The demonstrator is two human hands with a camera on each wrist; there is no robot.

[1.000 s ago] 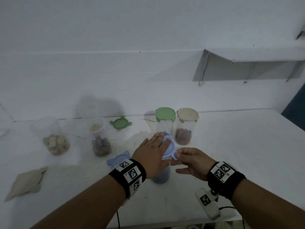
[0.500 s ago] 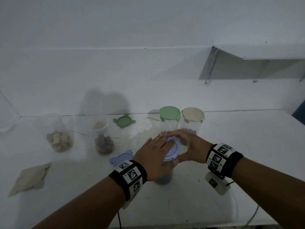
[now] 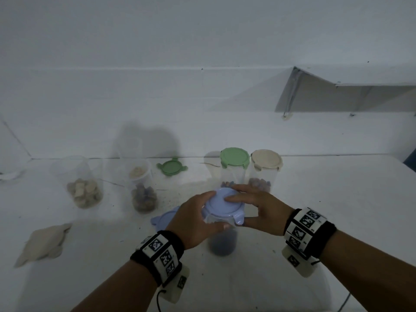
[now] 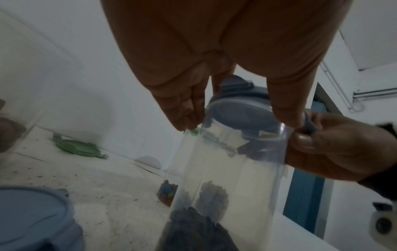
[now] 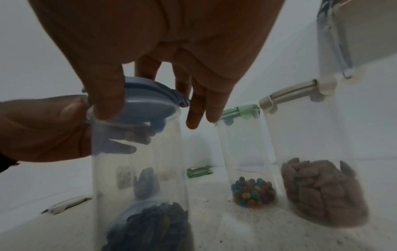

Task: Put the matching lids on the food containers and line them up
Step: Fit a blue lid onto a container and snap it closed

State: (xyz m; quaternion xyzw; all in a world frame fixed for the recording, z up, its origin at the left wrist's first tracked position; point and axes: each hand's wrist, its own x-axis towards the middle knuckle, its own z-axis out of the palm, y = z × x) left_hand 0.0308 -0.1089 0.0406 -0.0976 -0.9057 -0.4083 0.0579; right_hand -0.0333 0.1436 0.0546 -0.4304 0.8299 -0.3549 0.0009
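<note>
Here both hands meet over one tall clear container (image 3: 222,239) standing on the tabletop (image 3: 337,199) at about 6 o'clock of the layout, nearest the person, with a dark filling in its bottom. The blue lid (image 3: 221,203) sits on its mouth, and the grip looks arranged for seating it: the left hand (image 3: 191,219) comes in from 9 o'clock, fingers curved over the lid's far edge and thumb hooked at the rim beneath, while the right hand (image 3: 258,208) comes from 3 o'clock, fingers laid flat across the top and thumb curled at a side tab. From the wrist views the lid seems slightly tilted, so I judge it is not yet snapped down all round; holding it from opposite sides lets the person press evenly and keeps the light, top-heavy container from tipping. At 12 o'clock stand two finished ones side by side, the green-lidded container (image 3: 234,167) and the beige-lidded container (image 3: 265,170), apparently the start of the row. Off toward 10 o'clock two open containers (image 3: 85,183) wait without lids, and their likely partners lie loose: a green lid (image 3: 172,166) at 11 o'clock, a second blue lid (image 3: 162,218) just beside the left hand, and a beige lid (image 3: 42,244) at 8 o'clock.
</note>
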